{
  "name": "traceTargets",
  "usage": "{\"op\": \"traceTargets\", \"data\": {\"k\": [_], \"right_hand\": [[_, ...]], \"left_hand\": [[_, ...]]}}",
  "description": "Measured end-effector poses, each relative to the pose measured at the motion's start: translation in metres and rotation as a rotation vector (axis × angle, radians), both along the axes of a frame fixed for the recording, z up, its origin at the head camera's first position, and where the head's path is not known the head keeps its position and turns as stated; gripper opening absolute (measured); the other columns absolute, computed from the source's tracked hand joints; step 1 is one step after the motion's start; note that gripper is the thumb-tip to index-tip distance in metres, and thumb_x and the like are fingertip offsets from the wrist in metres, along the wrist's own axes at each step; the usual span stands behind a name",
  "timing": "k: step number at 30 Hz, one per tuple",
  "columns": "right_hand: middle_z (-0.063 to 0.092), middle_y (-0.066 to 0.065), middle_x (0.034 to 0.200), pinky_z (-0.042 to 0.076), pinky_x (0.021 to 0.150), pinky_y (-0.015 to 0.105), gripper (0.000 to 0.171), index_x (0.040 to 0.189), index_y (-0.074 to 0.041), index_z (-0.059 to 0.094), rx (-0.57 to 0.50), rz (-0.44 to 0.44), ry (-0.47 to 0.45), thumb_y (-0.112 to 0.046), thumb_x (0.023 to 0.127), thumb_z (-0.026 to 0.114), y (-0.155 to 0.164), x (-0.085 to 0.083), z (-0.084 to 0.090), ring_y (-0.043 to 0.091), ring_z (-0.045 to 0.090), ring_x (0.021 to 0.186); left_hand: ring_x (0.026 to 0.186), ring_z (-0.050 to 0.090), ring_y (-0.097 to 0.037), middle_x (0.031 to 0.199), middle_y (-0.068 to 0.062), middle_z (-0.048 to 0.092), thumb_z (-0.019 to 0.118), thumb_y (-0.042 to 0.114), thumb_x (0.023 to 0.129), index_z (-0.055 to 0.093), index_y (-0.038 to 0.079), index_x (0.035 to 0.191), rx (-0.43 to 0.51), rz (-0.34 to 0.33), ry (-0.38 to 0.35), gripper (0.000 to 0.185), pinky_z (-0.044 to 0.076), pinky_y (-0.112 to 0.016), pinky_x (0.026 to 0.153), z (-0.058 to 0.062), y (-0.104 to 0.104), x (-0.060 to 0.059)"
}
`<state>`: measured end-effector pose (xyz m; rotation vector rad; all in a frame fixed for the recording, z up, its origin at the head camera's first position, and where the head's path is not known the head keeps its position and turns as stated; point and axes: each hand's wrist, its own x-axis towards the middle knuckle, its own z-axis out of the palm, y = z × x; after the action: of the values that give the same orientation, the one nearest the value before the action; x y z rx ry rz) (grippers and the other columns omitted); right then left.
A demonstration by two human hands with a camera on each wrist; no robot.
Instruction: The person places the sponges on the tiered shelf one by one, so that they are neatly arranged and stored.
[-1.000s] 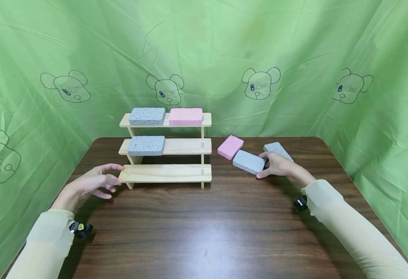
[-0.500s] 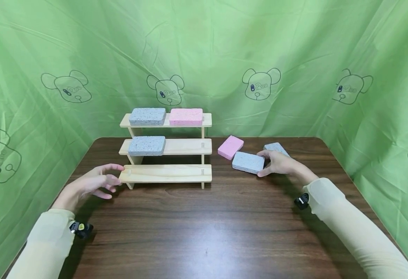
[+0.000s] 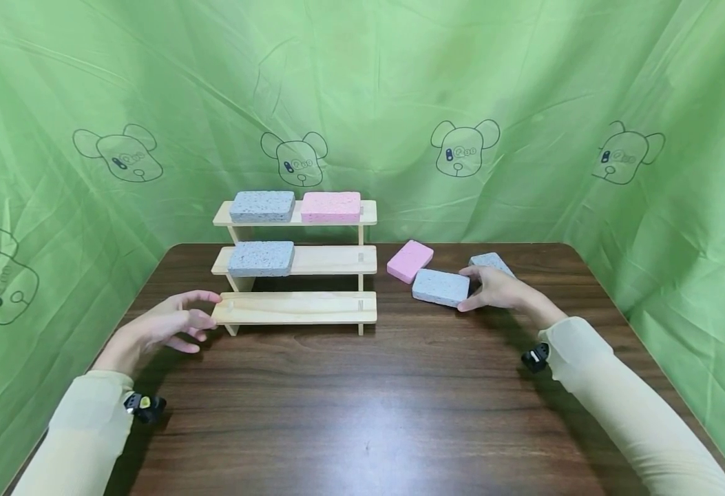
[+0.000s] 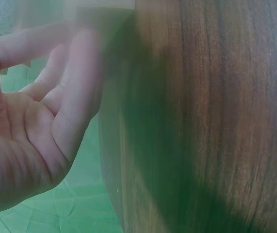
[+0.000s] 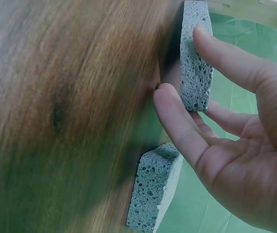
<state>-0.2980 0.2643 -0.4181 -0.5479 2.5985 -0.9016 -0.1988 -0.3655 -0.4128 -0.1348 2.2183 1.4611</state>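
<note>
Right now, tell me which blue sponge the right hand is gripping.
The blue sponge lying on the table just right of the wooden rack. The right hand pinches its end; the other loose blue sponge sits untouched behind that hand.

Head view: bright, even, diffuse lighting from above and in front. A pale sheen lies on the worktop (image 3: 362, 413) at lower centre; soft shadows sit under both forearms and beneath the wooden rack (image 3: 295, 265). Focus is sharp throughout; the worktop's far corners curve slightly toward the frame edges. Left wrist view: heavily blurred, green cast, the left hand (image 4: 29, 131) soft. Right wrist view: sponge pores crisp, wood at left smeared.
</note>
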Motion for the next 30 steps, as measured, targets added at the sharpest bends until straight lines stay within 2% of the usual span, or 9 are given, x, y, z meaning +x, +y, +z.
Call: {"op": "traceTargets", "data": {"k": [4,8,12,22,30], "right_hand": [[0.051,0.033,0.138,0.050,0.094,0.043,0.084,0.144,0.013,0.042,-0.027,0.003,-0.018,-0.020,0.082,0.087,-0.001,0.002,0.002,0.023,0.067,0.097],[0.053,0.032,0.135,0.052,0.089,0.036,0.083,0.145,0.014,0.040,-0.063,0.008,-0.046,-0.018,0.083,0.087,-0.001,0.006,0.007,0.024,0.068,0.096],[0.059,0.026,0.127,0.052,0.083,0.028,0.083,0.145,0.011,0.042,-0.084,0.013,-0.062,-0.020,0.083,0.087,0.003,0.008,0.012,0.029,0.064,0.101],[0.055,0.021,0.128,0.052,0.088,0.032,0.083,0.148,0.001,0.046,-0.094,0.057,-0.160,-0.027,0.081,0.088,0.008,0.006,0.026,0.028,0.067,0.104],[0.052,0.020,0.133,0.054,0.087,0.031,0.078,0.145,0.000,0.050,-0.111,0.083,-0.162,-0.026,0.082,0.088,0.004,0.007,0.034,0.027,0.067,0.104]], "left_hand": [[0.081,0.063,-0.023,0.100,-0.018,0.062,0.069,0.011,0.093,0.034,0.010,0.150,0.010,-0.004,0.001,0.067,0.061,-0.047,0.069,0.000,0.000,0.001],[0.082,0.063,-0.025,0.106,-0.019,0.065,0.067,0.010,0.094,0.032,0.009,0.151,0.022,-0.009,-0.002,0.066,0.061,-0.048,0.069,-0.001,-0.001,0.001],[0.084,0.063,-0.025,0.110,-0.020,0.066,0.066,0.010,0.095,0.032,0.009,0.151,0.018,-0.010,-0.004,0.065,0.061,-0.048,0.070,-0.001,-0.001,0.000],[0.084,0.063,-0.025,0.110,-0.020,0.065,0.066,0.011,0.095,0.032,0.010,0.151,0.009,-0.012,-0.004,0.066,0.061,-0.048,0.071,0.000,-0.001,-0.001],[0.084,0.062,-0.025,0.109,-0.020,0.065,0.066,0.011,0.095,0.032,0.010,0.151,-0.005,-0.012,-0.001,0.066,0.061,-0.048,0.071,0.000,-0.001,-0.001]]}}
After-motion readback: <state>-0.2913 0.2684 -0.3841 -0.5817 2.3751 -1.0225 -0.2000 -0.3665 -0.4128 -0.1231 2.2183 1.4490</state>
